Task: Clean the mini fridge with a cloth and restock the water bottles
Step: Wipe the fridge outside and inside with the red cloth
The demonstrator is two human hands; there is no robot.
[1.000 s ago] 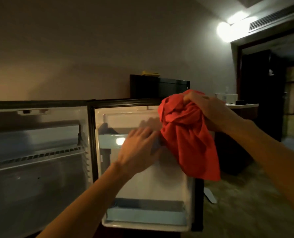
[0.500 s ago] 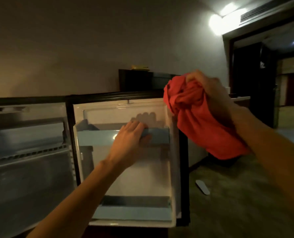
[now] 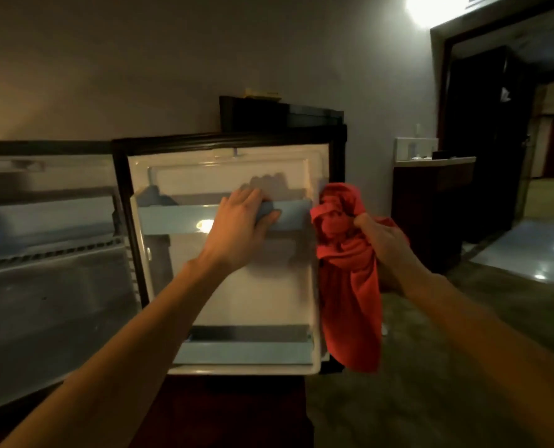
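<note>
Here, left hand [image 3: 241, 221] gripping door shelf [image 3: 185, 218], right hand [image 3: 379, 240] clutching cloth [image 3: 350, 286]

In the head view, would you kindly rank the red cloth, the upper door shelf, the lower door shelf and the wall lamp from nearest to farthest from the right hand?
1. red cloth: gripped in the right hand.
2. upper door shelf: just left of it, held by the left hand.
3. lower door shelf: down at the door's bottom.
4. wall lamp: high on the wall, beyond.

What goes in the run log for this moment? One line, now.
left hand: grips upper door shelf rail | right hand: holds red cloth beside fridge door | bottles: none visible
</note>
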